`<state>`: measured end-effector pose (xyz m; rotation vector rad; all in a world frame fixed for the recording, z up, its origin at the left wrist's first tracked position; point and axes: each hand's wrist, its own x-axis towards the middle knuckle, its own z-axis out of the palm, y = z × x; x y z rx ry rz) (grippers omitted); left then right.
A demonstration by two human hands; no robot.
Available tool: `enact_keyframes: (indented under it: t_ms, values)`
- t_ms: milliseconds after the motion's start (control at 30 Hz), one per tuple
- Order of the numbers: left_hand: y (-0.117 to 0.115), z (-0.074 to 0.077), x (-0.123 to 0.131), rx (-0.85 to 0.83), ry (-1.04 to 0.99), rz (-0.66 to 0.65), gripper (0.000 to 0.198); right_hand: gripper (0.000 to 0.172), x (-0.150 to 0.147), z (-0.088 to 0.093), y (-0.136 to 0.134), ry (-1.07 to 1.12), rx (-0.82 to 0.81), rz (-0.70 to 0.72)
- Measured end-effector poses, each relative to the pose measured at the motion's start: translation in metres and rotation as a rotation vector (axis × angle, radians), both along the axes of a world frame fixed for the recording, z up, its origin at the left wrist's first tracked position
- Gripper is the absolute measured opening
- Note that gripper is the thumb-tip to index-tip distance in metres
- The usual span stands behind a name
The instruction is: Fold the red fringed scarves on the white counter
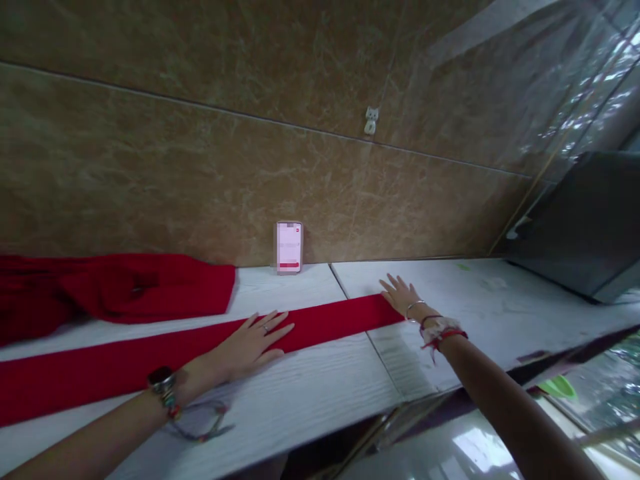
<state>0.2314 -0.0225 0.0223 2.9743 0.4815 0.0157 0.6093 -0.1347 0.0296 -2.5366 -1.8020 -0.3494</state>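
A long red cloth strip (330, 322) lies flat across the white wood-grain tabletop (320, 373), running from the left edge of view to right of centre. My left hand (255, 347) rests on the strip near its middle, palm down with fingers spread. At the strip's right end lies my right hand (397, 293), also flat, its fingers stretched out past the far edge of the cloth. Neither hand grips anything. A ring and a watch show on my left side, and bracelets on my right wrist.
More red cloth (165, 290) is bunched at the back left. A phone (289, 248) with a lit screen leans on the brown marbled wall (200, 167). A seam crosses the table. At the right stands a large dark box-like object (575, 220). The table's front edge runs below my hands.
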Motion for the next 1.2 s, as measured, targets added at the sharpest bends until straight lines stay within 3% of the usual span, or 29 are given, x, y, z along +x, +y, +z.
enact_keyframes:
  t_ms: [100, 233, 333, 400, 733, 900, 1033, 1100, 1200]
  values:
    - [0.006, 0.004, -0.036, 0.009, 0.042, 0.119, 0.052, 0.041, -0.055, 0.000, 0.034, 0.011, -0.066, 0.093]
    - [0.011, 0.005, -0.086, 0.065, 0.082, 0.277, 0.051, 0.047, -0.178, -0.005, 0.075, 0.098, -0.075, 0.496]
    - [0.015, 0.002, -0.130, 0.114, 0.081, 0.337, 0.049, 0.049, -0.254, -0.012, 0.086, 0.156, -0.119, 0.685]
    - [0.018, -0.001, -0.163, 0.142, 0.072, 0.368, 0.049, 0.047, -0.280, -0.016, 0.088, 0.156, -0.143, 0.739]
    - [0.048, -0.017, -0.336, 0.338, 0.057, 0.655, 0.052, 0.045, -0.280, -0.028, 0.093, 0.124, -0.132, 0.759]
    - [0.048, -0.020, -0.393, 0.407, 0.034, 0.732, 0.053, 0.047, -0.279, -0.030, 0.097, 0.172, -0.155, 0.773]
    - [0.045, -0.017, -0.388, 0.519, 0.035, 0.780, 0.053, 0.052, -0.265, -0.023, 0.103, 0.230, -0.176, 0.794]
    - [0.044, -0.014, -0.365, 0.531, 0.043, 0.767, 0.052, 0.052, -0.250, -0.018, 0.106, 0.237, -0.186, 0.766]
    - [0.043, -0.007, -0.309, 0.417, 0.055, 0.621, 0.051, 0.043, -0.219, -0.007, 0.106, 0.206, -0.233, 0.700]
